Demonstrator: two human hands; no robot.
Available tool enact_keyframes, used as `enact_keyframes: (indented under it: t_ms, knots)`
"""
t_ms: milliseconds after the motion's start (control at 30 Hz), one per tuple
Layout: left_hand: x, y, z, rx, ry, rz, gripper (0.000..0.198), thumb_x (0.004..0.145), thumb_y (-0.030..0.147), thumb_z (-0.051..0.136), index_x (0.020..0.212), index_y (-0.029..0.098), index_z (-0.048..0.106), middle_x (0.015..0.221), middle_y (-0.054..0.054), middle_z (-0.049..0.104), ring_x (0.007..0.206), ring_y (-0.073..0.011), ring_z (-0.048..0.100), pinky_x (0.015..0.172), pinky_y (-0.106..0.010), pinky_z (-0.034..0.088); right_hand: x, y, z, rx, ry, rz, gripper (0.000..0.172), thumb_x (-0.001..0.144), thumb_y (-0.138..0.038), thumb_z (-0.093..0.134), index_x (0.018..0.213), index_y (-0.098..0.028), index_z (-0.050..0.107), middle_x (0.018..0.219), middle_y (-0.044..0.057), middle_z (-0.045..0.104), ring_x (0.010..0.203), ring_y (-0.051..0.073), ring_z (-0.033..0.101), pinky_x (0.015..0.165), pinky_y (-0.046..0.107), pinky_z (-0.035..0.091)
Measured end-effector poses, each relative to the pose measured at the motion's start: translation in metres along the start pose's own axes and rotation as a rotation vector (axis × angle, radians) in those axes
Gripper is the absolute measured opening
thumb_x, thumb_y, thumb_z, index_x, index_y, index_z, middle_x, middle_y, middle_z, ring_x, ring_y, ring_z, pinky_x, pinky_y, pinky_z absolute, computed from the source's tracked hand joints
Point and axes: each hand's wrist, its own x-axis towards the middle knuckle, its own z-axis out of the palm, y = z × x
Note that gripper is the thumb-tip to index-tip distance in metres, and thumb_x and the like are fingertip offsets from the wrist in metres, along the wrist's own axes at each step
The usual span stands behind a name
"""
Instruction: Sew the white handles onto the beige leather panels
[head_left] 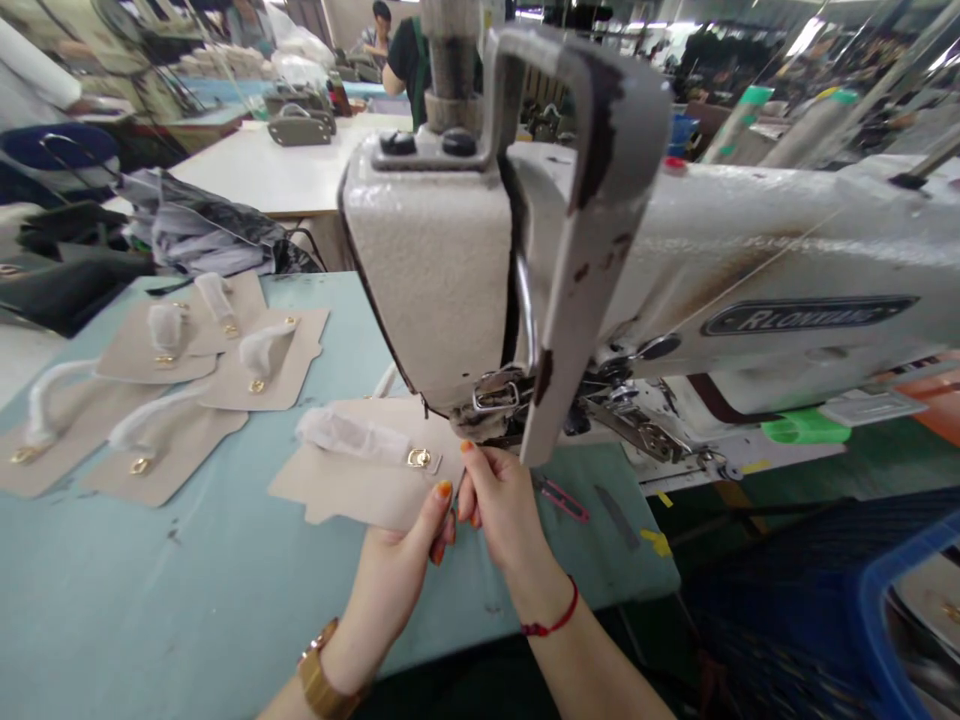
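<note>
A beige bag panel (360, 495) lies on the pale green table under the head of the sewing machine (435, 280). Its handle (352, 437) is wrapped in white film, with a gold metal fitting (419, 458) at the near end. My left hand (409, 545) pinches the panel's near edge, thumb on top. Close beside it, my right hand (499, 495) grips the right corner between thumb and fingers, just below the machine's needle area. The needle itself is hidden behind the machine head.
Several similar beige panels (169, 440) with wrapped handles overlap at the left. Pink-handled thread snips (562, 498) lie right of my hands, near a dark flat blade (617, 518). A blue crate (825, 600) stands at lower right. Another person (409, 70) is in the background.
</note>
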Motion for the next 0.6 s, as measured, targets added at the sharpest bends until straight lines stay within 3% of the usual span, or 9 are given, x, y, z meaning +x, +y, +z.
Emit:
enact_keyframes:
  t_ms: [200,433,500,600]
  knots:
    - [-0.012,-0.003,0.032,-0.012,0.046,-0.016,0.051,0.087,0.062,0.045,0.053,0.024,0.049,0.050,0.000,0.047,0.050,-0.0160,0.045,0.056,-0.031,0.038,0.006,-0.014,-0.024,-0.131,-0.074,0.005,0.054,0.089,-0.052,0.052,0.048,-0.019,0.044,0.035,-0.005,0.041,0.031,0.006,0.034,0.038,0.019,0.027]
    - [-0.009,-0.009,0.053,-0.067,0.019,-0.107,0.056,0.086,0.068,0.040,0.053,0.024,0.050,0.045,-0.001,0.045,0.047,-0.0155,0.042,0.055,-0.031,0.036,0.000,-0.029,-0.040,-0.353,-0.154,-0.080,0.050,0.093,-0.041,0.049,0.049,-0.019,0.041,0.037,-0.005,0.040,0.035,0.007,0.038,0.043,0.019,0.031]
    - [-0.015,-0.016,0.055,-0.106,-0.083,-0.127,0.059,0.083,0.072,0.039,0.053,0.023,0.052,0.045,-0.002,0.048,0.044,-0.0153,0.043,0.051,-0.031,0.035,-0.008,-0.026,-0.051,-0.409,-0.128,-0.105,0.049,0.095,-0.042,0.046,0.052,-0.019,0.045,0.040,-0.004,0.043,0.037,0.008,0.042,0.046,0.020,0.034]
    - [-0.032,-0.019,0.040,-0.084,-0.478,-0.207,0.064,0.079,0.078,0.037,0.058,0.021,0.058,0.046,-0.006,0.056,0.038,-0.0147,0.045,0.041,-0.029,0.030,-0.020,-0.008,-0.078,-0.595,0.062,-0.223,0.037,0.096,-0.040,0.045,0.071,-0.018,0.060,0.055,0.000,0.057,0.051,0.013,0.054,0.054,0.023,0.041]
